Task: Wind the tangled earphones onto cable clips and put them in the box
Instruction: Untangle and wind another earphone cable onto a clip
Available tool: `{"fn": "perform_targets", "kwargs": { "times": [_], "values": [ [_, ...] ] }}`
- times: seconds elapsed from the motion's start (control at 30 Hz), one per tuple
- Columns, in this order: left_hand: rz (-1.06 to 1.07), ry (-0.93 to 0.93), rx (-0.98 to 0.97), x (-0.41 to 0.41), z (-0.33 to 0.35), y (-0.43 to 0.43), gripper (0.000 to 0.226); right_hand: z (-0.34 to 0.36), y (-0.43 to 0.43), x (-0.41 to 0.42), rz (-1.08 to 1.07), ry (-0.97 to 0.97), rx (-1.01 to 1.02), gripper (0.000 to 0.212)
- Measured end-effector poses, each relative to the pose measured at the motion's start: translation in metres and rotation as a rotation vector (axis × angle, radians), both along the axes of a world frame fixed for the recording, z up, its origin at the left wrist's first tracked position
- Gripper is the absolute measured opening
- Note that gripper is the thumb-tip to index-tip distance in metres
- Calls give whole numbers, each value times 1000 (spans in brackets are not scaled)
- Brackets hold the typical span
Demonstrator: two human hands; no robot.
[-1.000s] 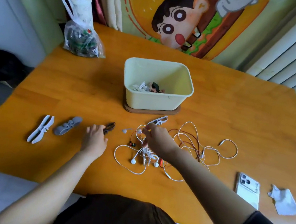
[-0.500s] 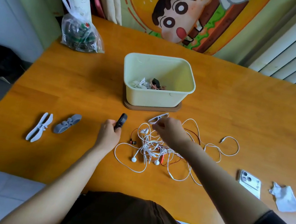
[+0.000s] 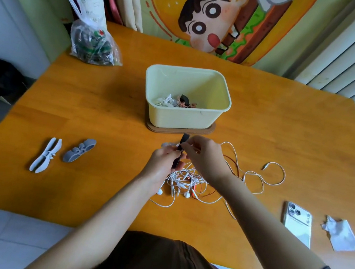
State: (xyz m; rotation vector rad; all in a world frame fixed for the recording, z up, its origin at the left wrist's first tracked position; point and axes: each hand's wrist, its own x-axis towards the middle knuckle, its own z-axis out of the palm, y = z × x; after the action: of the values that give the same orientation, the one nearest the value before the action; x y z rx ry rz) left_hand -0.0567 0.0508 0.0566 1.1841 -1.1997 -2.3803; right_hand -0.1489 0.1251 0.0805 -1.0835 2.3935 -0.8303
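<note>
Head view: we are seeing left hand (image 3: 162, 164) curling fingers round dark clip (image 3: 184, 138), right hand (image 3: 205, 159) pinching its top; earphones (image 3: 187, 182) lying partly hidden under wrists.

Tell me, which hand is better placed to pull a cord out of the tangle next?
Probably the right. The left hand grips the body of the clip and looks set to hold it steady. The right hand only pinches the clip's top, and the earphones trail their loose cords towards its side.

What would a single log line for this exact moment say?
left hand: grips dark clip | right hand: pinches same clip | earphones: tangled on table | box: partly filled
</note>
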Motion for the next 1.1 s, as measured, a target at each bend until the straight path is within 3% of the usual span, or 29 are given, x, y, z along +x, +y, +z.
{"fn": "perform_targets", "kwargs": {
  "times": [0.37, 0.73, 1.1],
  "values": [
    [19, 158, 130, 1, 11, 4, 22, 1, 11, -1, -27, 48, -10, 14],
    [96, 67, 182, -3, 19, 11, 20, 7, 15, 6, -64, 244, 5, 18],
    [53, 143, 205, -1, 11, 6, 14, 0, 12, 6, 7, -14, -85, 11]
  ]
}}
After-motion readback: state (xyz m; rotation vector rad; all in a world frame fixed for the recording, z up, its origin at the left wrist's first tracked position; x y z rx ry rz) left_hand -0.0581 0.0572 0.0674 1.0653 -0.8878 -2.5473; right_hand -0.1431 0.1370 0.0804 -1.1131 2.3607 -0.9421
